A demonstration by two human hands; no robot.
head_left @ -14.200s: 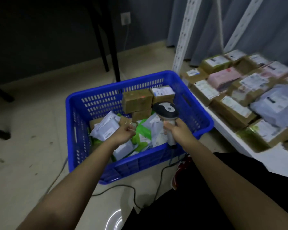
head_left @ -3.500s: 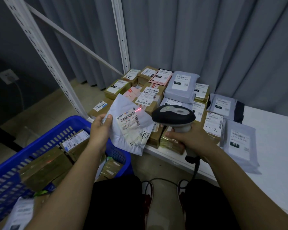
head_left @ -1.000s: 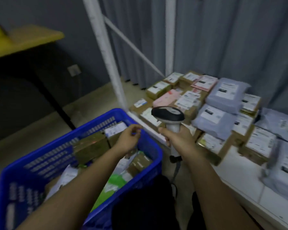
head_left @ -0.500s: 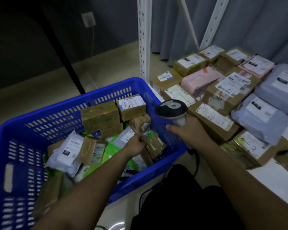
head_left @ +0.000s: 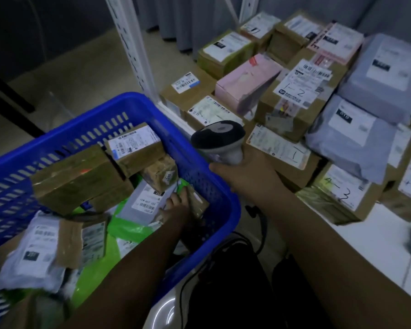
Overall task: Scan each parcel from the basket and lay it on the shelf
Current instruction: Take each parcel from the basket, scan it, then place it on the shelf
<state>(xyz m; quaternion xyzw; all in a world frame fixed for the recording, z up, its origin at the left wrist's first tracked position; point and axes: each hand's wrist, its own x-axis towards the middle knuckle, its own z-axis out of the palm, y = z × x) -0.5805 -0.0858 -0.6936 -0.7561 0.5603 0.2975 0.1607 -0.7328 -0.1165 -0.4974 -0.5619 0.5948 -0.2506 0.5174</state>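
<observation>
Reaching low into the blue basket with the left hand, fingers spread over a grey parcel and thumb side against a small brown packet; cannot tell yet whether the grip has closed on either, since the fingertips sit half hidden between them. Best to settle on one parcel only, pinch it by an edge clear of the label, and lift straight up so nothing alongside drags out with it. Just above the grip, a small taped box leans on larger cartons and looks likely to slide if nudged. To the right of the grip, the right hand wrapped firmly round the scanner handle, head aimed toward the basket; worth turning the label face up toward it before triggering. Beyond that, the shelf crowded with parcels, bare white surface nearest the body for laying the next one flat.
</observation>
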